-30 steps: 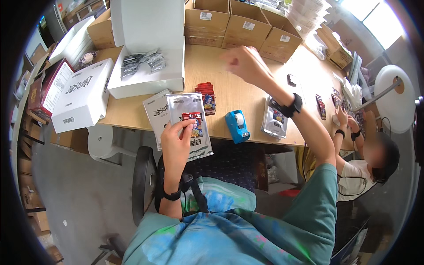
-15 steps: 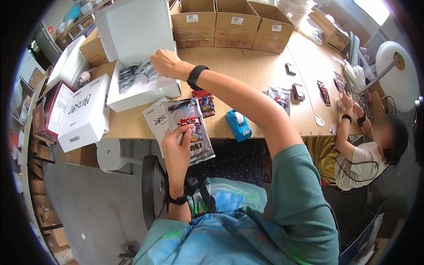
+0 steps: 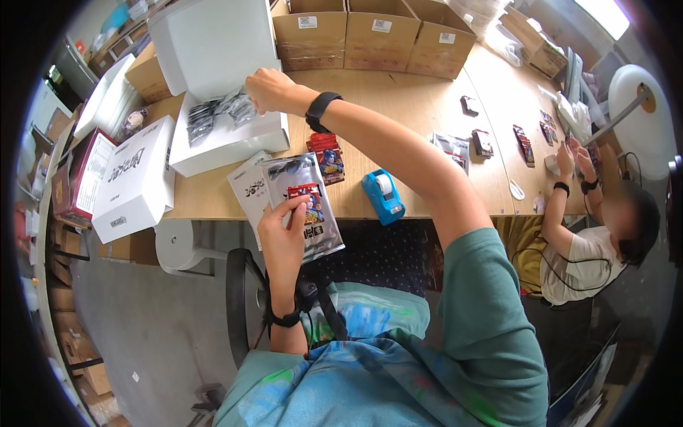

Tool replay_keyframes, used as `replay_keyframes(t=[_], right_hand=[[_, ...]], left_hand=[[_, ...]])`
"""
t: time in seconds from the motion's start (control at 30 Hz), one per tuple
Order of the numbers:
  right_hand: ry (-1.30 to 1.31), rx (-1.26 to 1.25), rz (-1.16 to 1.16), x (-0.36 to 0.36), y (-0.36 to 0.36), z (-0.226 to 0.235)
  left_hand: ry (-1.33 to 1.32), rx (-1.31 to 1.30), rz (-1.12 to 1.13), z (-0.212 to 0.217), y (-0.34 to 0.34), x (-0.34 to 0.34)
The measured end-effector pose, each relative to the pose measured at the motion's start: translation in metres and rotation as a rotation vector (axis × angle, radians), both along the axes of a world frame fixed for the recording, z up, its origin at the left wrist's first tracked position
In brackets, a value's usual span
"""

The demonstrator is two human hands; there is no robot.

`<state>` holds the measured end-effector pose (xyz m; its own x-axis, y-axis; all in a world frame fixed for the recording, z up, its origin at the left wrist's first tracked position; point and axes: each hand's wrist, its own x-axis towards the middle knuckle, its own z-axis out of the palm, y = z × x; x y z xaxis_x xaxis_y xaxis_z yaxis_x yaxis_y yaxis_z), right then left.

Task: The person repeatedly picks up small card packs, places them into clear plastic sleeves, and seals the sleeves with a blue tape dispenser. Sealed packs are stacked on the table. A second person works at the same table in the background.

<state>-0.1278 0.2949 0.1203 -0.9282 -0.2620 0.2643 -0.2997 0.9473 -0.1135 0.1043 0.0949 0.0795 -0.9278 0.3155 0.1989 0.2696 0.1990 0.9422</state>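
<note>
My left hand (image 3: 282, 226) pinches a small red card pack (image 3: 311, 202) flat against a silver foil pouch (image 3: 318, 235) at the table's front edge. Under the pouch lies a stack of white printed sleeves (image 3: 245, 186). Over the right side of an open white box (image 3: 235, 153), my right hand (image 3: 270, 91) is closed, its fingers curled down and mostly hidden. Inside that box are several small dark, shiny packets (image 3: 203, 119). Just beyond the pouch, more red card packs (image 3: 329, 158) lie in a pile. A blue tape dispenser (image 3: 384, 198) stands to their right.
Several brown cartons (image 3: 380, 46) line the table's back. A closed white box (image 3: 135, 178) and a dark red box (image 3: 84, 174) sit at the left. Toward the right lie small card bundles (image 3: 523, 146), near a co-worker's hands (image 3: 575, 162). A white stool (image 3: 178, 245) stands below.
My right hand has shifted very slightly to the right over the white box. My left hand keeps its hold. The co-worker's hands have moved a little.
</note>
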Motion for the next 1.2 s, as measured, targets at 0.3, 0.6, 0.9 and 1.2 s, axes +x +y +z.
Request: replay_keyframes(t=[0.3,0.6,0.9,1.2], right_hand=[[-0.068,-0.086,0.026,-0.017,0.016,-0.018],[-0.222,-0.366,0.039,0.016,0.006,0.003],[-0.018,-0.099,0.029,0.029,0.013,0.024],[0.01,-0.388,-0.293,0.257,0.033,0.095]], left_hand=[[0.029,-0.055,-0.054,0.002,0.004,-0.001],[-0.004,-0.017,-0.05,-0.002,0.005,0.001],[0.029,-0.076,-0.017,-0.002,0.002,-0.004],[0.136,-0.009,0.054,-0.005,-0.008,-0.011]])
